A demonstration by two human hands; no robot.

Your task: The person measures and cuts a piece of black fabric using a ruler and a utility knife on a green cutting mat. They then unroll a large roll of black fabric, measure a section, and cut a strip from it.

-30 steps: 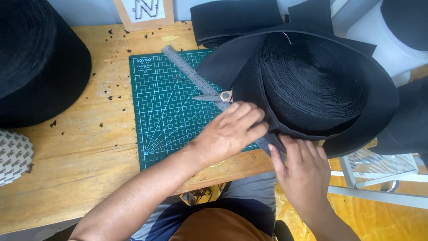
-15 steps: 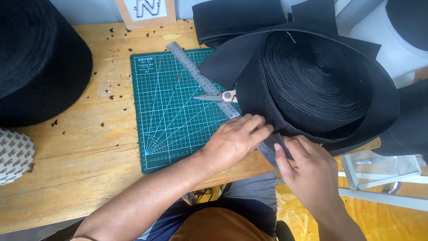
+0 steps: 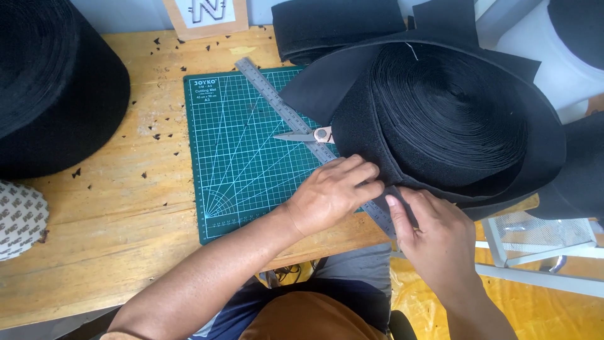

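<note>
A large roll of black fabric strip (image 3: 447,119) lies on its side at the right of the wooden table (image 3: 113,239), with its loose outer layer spread wide. My left hand (image 3: 333,195) rests with curled fingers on the roll's near edge, gripping the outer layer. My right hand (image 3: 434,233) pinches the strip's end just beside it, over the lower end of a steel ruler (image 3: 277,104). The ruler runs diagonally across a green cutting mat (image 3: 239,170). Scissors (image 3: 302,135) lie on the ruler, partly under the roll.
Another big black roll (image 3: 50,88) fills the table's left side, with a white patterned roll (image 3: 19,217) below it. Small black scraps dot the wood. A white wire rack (image 3: 535,233) stands off the table's right edge above yellow flooring (image 3: 553,308).
My left hand has slid a little toward the table's front edge along the roll. My right hand's fingers have closed in on the strip's end beside it.
</note>
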